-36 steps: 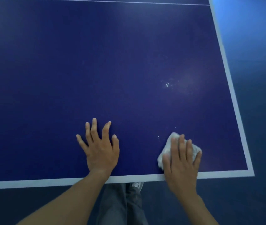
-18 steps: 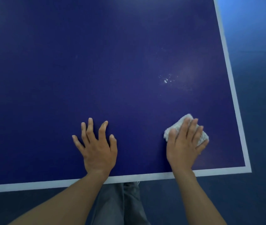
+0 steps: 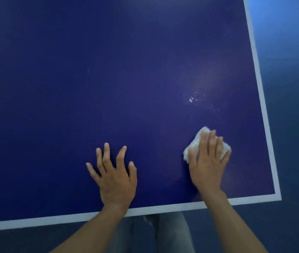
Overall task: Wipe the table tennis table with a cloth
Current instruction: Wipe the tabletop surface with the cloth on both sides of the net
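left hand [image 3: 115, 179] flat, fingers [image 3: 106, 152] spread | right hand [image 3: 208, 167] flat, fingers together

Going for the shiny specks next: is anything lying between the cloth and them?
Nothing visible. Only bare table separates the cloth under the right hand from the specks; the left hand rests aside.

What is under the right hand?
A crumpled white cloth, pressed onto the blue table by the right hand. The cloth's middle and the table beneath are hidden.

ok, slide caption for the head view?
Right hand presses white cloth on blue table tennis table; left hand rests flat, fingers spread.
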